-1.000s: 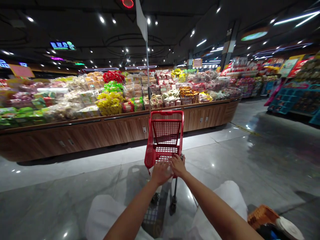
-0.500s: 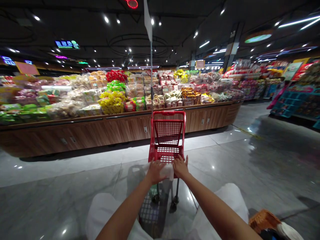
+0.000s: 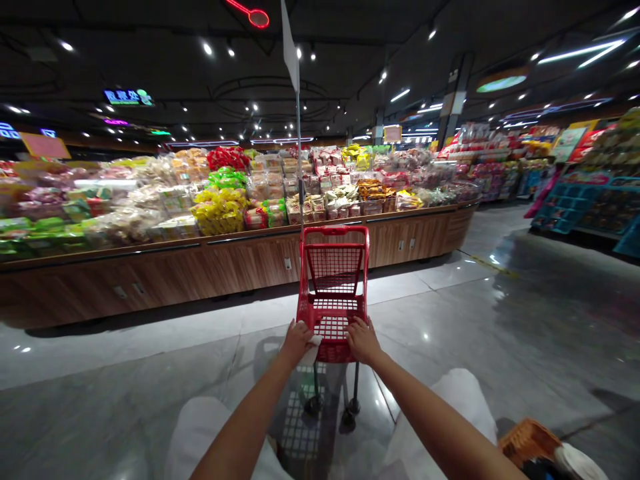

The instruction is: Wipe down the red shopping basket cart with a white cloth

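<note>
The fingers of the left hand (image 3: 296, 341) are curled round a crumpled white sheet, cloth or paper (image 3: 312, 351), beside the near left corner of a small red plastic shopping cart with mesh sides (image 3: 336, 352). The fingers of the right hand (image 3: 364, 341) bend over the cart's near right edge; whether they grip it or merely rest there, I cannot tell. The cart stands between and beyond both sets of fingers, upright on dark round casters (image 3: 349, 420) below them.

Those casters are the likeliest trouble: a push harder on one side could swivel the cart or roll it away from the fingers. The white sheet, part of it loose below the left palm, could catch on the rim or drop if that hold slackens.

Further out from the fingers, a thin grey pole (image 3: 299, 133) rises at the cart's far left. Should the cart roll forward, it might bump the long wood-grained display stand (image 3: 250, 263) beyond, piled with bright plastic-wrapped packets (image 3: 220, 212).
</note>
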Tool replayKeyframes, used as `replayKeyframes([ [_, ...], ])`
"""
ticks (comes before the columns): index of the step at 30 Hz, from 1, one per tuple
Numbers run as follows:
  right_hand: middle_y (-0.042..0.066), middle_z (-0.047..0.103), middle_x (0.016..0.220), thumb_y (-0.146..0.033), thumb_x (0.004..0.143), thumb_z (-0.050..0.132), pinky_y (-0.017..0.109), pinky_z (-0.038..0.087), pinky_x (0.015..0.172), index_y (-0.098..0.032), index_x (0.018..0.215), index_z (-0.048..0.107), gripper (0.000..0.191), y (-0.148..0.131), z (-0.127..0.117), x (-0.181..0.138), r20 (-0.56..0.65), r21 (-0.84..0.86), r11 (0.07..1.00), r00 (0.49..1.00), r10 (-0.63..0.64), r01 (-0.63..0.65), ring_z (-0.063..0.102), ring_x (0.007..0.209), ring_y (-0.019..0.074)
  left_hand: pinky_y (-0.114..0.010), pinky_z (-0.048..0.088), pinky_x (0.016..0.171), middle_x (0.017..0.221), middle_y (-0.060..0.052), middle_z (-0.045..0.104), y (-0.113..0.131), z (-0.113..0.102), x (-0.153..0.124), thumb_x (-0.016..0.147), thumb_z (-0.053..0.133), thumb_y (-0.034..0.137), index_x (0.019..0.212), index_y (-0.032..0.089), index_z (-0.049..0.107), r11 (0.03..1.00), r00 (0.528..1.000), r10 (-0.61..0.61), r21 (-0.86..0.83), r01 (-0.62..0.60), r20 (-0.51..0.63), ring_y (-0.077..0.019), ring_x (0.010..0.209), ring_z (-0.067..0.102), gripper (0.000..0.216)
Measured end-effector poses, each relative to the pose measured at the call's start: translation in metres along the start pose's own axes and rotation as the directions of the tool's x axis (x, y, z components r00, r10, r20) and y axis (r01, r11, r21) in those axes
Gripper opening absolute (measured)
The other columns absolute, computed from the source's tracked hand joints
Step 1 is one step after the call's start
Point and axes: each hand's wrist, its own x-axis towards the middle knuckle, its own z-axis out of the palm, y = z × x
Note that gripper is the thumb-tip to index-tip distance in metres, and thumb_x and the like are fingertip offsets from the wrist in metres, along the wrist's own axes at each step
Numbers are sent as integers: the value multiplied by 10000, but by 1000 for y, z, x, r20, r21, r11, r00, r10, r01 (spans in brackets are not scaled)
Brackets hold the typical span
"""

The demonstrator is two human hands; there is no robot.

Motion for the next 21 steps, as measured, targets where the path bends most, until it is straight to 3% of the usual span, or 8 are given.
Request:
replayKeyframes([
  [2, 106, 567, 1334, -216, 871, 520, 605, 140, 1112, -221, 1115, 646, 275, -10, -15, 5, -20, 36, 999, 1000, 17, -17, 354, 1360, 295, -499, 320, 1060, 1022, -59, 649, 13, 6, 0, 801, 662, 224, 930, 213, 661, 995, 995, -96, -3, 96, -18, -249, 1081, 536, 130],
  [4, 86, 446, 1458, -238, 795, 621, 622, 105, 1109, -231, 987, 676, 200, -27, -39, 10, -162, 41, 995, 983, -86, 94, 258, 1405, 323, -480, 328, 1044, 1057, -62, 637, 26, 10, 1, 801, 644, 205, 959, 217, 661, 986, 985, -169, 5, 169, -21, -252, 1115, 516, 159],
  [6, 26, 348, 1525, -252, 761, 664, 616, -6, 1117, -228, 770, 675, 27, -47, -69, 15, -348, -22, 960, 898, -269, 279, 132, 1443, 328, -463, 330, 1030, 1074, -62, 627, 36, 12, 0, 805, 625, 195, 976, 217, 661, 978, 978, -208, 2, 208, -10, -250, 1137, 500, 176],
  [9, -58, 313, 1538, -207, 746, 665, 585, -184, 1086, -221, 598, 619, 155, -78, -110, 21, -520, -171, 883, 721, -457, 437, -7, 1460, 304, -454, 322, 1018, 1092, -63, 613, 48, 12, -2, 825, 592, 203, 974, 214, 658, 969, 968, -248, -25, 248, -35, -248, 1148, 484, 163],
  [11, -85, 302, 1538, -180, 730, 662, 571, -238, 1063, -225, 581, 610, 164, -93, -130, 25, -556, -237, 857, 660, -506, 457, -76, 1458, 288, -449, 309, 1016, 1107, -66, 608, 55, 12, -3, 834, 575, 206, 968, 212, 652, 964, 963, -263, -50, 261, -57, -248, 1142, 479, 154],
  [16, -74, 277, 1549, -149, 745, 629, 587, -217, 1065, -216, 588, 607, 173, -106, -153, 31, -527, -240, 860, 683, -505, 450, -53, 1461, 288, -460, 359, 945, 1122, -96, 614, 68, 13, -6, 812, 593, 185, 977, 204, 652, 946, 950, -311, -110, 306, -31, -290, 1161, 470, 176],
  [19, -7, 317, 1539, -145, 743, 621, 589, -98, 1110, -207, 623, 619, 136, -95, -145, 28, -452, -158, 868, 747, -487, 470, 112, 1453, 299, -478, 399, 928, 1159, -99, 603, 69, 13, -8, 805, 578, 157, 981, 217, 661, 938, 948, -317, -159, 309, -31, -306, 1193, 468, 204],
  [21, 62, 403, 1492, -162, 749, 626, 568, 51, 1131, -210, 730, 660, 62, -80, -126, 21, -381, -60, 894, 818, -432, 444, 279, 1403, 293, -484, 404, 960, 1256, -88, 556, 67, 12, -12, 786, 592, 145, 1046, 245, 653, 938, 951, -301, -199, 283, -66, -305, 1242, 441, 285],
])
